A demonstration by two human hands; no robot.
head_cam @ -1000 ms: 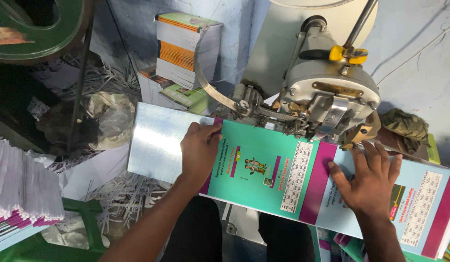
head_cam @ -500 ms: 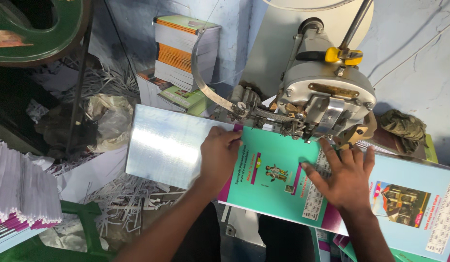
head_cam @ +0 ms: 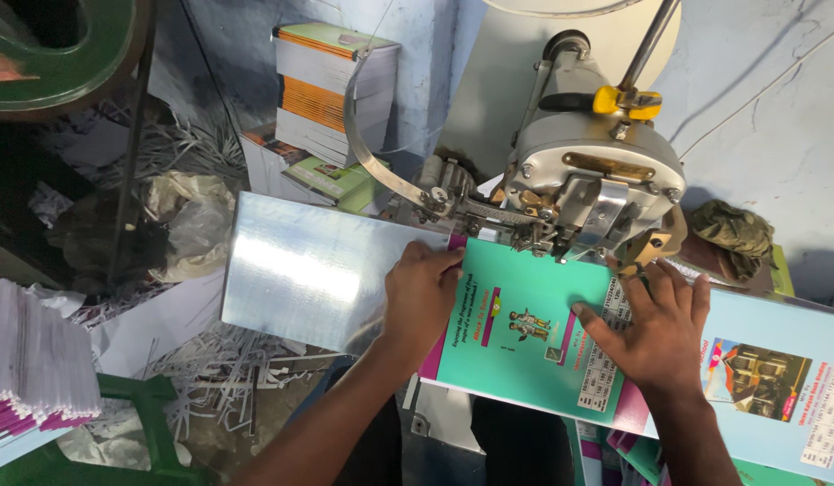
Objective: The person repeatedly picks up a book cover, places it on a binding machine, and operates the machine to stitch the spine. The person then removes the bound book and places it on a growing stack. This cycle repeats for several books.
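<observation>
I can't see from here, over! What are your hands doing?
Left hand flat on teal booklet cover. Right hand flat on same cover. Booklet edge under stitching machine head. Nothing blocking.

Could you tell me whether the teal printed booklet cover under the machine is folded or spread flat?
Spread flat: the teal printed booklet cover lies open, left hand and right hand pressing it.

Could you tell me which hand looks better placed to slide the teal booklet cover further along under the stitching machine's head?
Probably the left hand: it lies flat on the teal booklet cover at its spine edge, beside the steel plate. The right hand presses the cover close under the machine head.
</observation>
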